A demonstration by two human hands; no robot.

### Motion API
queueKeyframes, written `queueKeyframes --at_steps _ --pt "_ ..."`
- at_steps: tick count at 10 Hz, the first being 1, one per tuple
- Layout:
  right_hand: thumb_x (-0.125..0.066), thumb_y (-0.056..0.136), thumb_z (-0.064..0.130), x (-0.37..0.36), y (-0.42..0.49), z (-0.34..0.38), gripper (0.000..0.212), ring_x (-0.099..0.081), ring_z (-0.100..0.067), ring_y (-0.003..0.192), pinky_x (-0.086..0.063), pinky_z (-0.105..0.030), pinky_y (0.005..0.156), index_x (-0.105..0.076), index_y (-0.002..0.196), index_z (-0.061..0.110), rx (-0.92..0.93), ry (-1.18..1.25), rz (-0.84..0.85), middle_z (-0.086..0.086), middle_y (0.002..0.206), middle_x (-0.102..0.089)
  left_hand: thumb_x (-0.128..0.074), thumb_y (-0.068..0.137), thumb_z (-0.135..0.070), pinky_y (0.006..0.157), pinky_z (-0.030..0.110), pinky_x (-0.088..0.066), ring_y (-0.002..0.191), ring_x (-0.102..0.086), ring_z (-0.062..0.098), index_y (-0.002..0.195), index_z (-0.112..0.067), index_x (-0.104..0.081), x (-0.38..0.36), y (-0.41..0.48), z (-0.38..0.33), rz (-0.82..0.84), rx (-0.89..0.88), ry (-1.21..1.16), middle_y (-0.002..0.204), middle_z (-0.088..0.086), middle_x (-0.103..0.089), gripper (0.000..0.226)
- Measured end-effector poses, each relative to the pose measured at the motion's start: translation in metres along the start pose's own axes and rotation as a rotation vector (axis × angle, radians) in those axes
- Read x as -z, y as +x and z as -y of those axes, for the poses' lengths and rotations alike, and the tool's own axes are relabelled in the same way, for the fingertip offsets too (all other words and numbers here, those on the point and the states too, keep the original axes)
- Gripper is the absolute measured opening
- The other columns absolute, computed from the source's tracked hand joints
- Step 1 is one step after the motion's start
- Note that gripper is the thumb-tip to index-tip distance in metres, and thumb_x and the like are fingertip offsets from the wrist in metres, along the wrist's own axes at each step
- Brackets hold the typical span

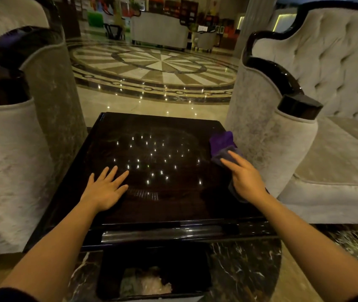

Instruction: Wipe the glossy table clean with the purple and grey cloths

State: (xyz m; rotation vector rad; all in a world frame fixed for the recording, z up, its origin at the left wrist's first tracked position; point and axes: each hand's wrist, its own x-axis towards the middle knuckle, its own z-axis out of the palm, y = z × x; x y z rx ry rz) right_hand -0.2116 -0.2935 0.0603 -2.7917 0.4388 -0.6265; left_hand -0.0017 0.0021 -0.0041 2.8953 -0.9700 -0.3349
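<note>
The left hand (pixel 105 188) was laid flat and empty on the glossy desk (pixel 151 210). The purple and grey cloths (pixel 222 147) were pressed under the right hand (pixel 246 179) at the desk's right edge.

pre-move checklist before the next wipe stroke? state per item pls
1. Right hand on the cloths: ok, it lies over the purple cloth and grey cloth at the table's right edge.
2. Grip closed on cloths: cannot tell, the fingers are spread out and the palm hides the contact.
3. Left hand bracing: ok, flat on the table, fingers open, holding nothing.
4. Stroke path clear: ok, only light reflections show on the top between the hands.
5. Cloths fully on the top: not ok, some grey cloth hangs past the right edge near the sofa.
6. Dirt left on surface: cannot tell, too dark and glossy.
</note>
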Motion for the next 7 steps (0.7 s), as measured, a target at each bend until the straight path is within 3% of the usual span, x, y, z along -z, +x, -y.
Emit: queueKeyframes --at_steps 1,2,4,5,7 --pt "-0.043 0.092 0.001 -0.014 0.002 -0.034 0.043 -0.032 -0.037 0.134 -0.029 -0.043 0.108 -0.038 0.135 0.004 -0.129 -0.130 0.149 -0.022 0.150 -0.025 -0.017 0.095 -0.049 0.115 0.049 0.004 0.143 0.011 0.021 0.143 -0.039 0.003 0.001 0.001 0.001 -0.003 0.007 0.003 0.157 0.001 0.008 0.053" --pt "-0.037 0.097 0.028 -0.035 0.003 -0.051 0.057 -0.005 -0.030 0.143 -0.010 -0.041 0.118 -0.010 0.145 0.015 -0.302 -0.174 0.420 -0.012 0.156 -0.003 -0.017 0.094 -0.050 0.115 0.049 0.004 0.143 0.011 0.021 0.143 -0.039 0.003 0.000 0.001 0.002 0.004 0.008 0.008 0.157 0.001 0.008 0.053" --pt "-0.021 0.094 0.054 -0.022 0.017 -0.041 0.061 0.011 -0.026 0.143 0.003 -0.054 0.114 0.001 0.144 0.029 -0.369 -0.339 0.664 0.002 0.156 0.012 -0.019 0.094 -0.049 0.115 0.049 -0.002 0.144 0.005 0.022 0.144 -0.038 -0.001 0.007 -0.003 -0.004 -0.016 0.013 0.035 0.158 0.001 0.002 0.053" --pt "-0.015 0.093 0.055 -0.019 0.019 -0.017 0.059 0.016 -0.027 0.142 0.008 -0.055 0.113 -0.002 0.144 0.029 -0.354 -0.439 0.633 0.000 0.156 0.012 -0.017 0.094 -0.049 0.113 0.048 -0.016 0.144 -0.009 0.027 0.145 -0.035 -0.004 0.014 -0.006 -0.011 -0.051 0.018 0.183 0.157 0.005 -0.009 0.055" --pt "-0.020 0.094 0.052 -0.042 0.008 0.045 0.059 0.013 -0.023 0.143 0.005 -0.052 0.114 0.003 0.144 0.031 -0.263 -0.213 0.459 0.000 0.156 0.011 -0.020 0.094 -0.046 0.108 0.047 -0.022 0.135 -0.027 0.031 0.145 -0.024 -0.013 0.017 -0.010 -0.020 -0.183 -0.012 0.422 0.149 0.014 -0.030 0.057"
